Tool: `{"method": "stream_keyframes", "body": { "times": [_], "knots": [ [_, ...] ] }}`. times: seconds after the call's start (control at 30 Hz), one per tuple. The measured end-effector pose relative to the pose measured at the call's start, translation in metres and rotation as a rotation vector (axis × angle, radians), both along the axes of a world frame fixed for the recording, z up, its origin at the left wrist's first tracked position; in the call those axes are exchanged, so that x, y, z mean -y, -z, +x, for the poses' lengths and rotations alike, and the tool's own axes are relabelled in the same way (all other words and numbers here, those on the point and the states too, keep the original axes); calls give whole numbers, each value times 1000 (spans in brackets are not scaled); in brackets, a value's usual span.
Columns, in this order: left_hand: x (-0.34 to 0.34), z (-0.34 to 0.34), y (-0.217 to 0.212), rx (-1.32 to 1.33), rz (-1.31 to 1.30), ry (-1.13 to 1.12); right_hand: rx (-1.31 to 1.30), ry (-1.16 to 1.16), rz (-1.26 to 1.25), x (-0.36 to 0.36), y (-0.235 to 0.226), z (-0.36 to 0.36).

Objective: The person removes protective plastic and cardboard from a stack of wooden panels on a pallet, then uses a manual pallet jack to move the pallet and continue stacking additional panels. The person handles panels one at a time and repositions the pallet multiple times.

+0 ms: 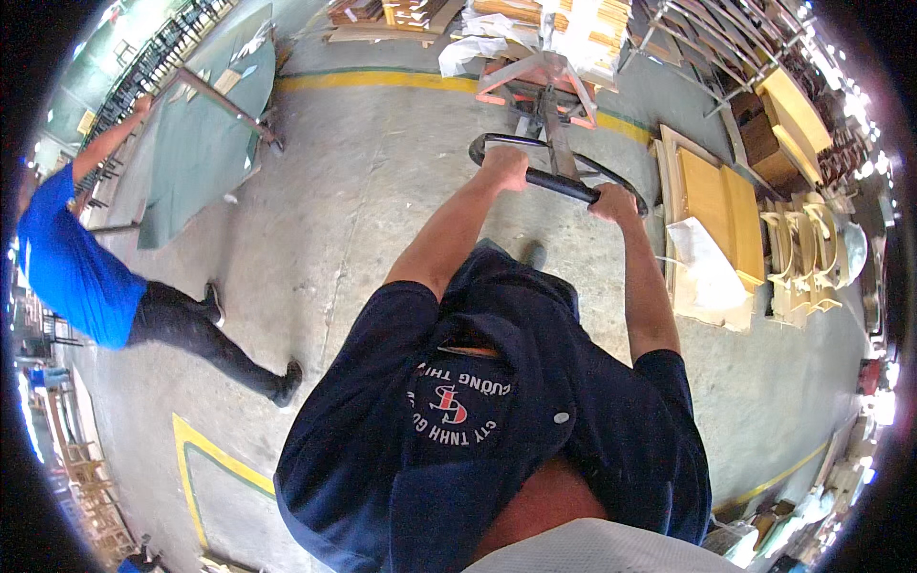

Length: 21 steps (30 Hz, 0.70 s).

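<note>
Both my arms reach forward to the black loop handle (pixel 554 184) of a pallet jack. My left hand (pixel 506 167) is wrapped round the handle's left side, and my right hand (pixel 614 202) grips it near the right end. From the handle a metal shaft (pixel 554 124) runs away from me to the orange-red body (pixel 492 84) of the jack. On the jack rides a stack of wooden pieces (pixel 592 33), with white wrapping (pixel 468 54) hanging at its left.
A person in a blue shirt (pixel 81 263) at left holds a metal frame beside a large greenish sheet (pixel 205 143). Yellow boards (pixel 712 205) and curved wooden parts (pixel 807 248) stand at right. Metal racking (pixel 707 57) is at far right. Yellow lines (pixel 377 80) mark the concrete floor.
</note>
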<state>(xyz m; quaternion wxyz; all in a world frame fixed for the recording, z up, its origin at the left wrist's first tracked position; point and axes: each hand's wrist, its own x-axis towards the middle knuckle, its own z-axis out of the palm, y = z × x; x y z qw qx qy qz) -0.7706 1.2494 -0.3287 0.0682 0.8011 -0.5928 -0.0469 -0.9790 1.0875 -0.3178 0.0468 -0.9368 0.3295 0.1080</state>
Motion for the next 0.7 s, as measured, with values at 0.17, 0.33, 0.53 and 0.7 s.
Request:
{"method": "stream_keyframes", "body": {
  "times": [0.17,0.33,0.53,0.7],
  "knots": [
    [-91,4,-15,16,-10,7,-4,10,-41,-98,-14,3],
    [-179,-33,-31,51,-117,27,-24,22,24,-184,-35,-37],
    [-267,-90,-50,105,-152,45,5,7,20,-259,-46,-86],
    [-346,-139,-63,82,-132,48,45,21,-19,-342,-57,-136]
  ]
}}
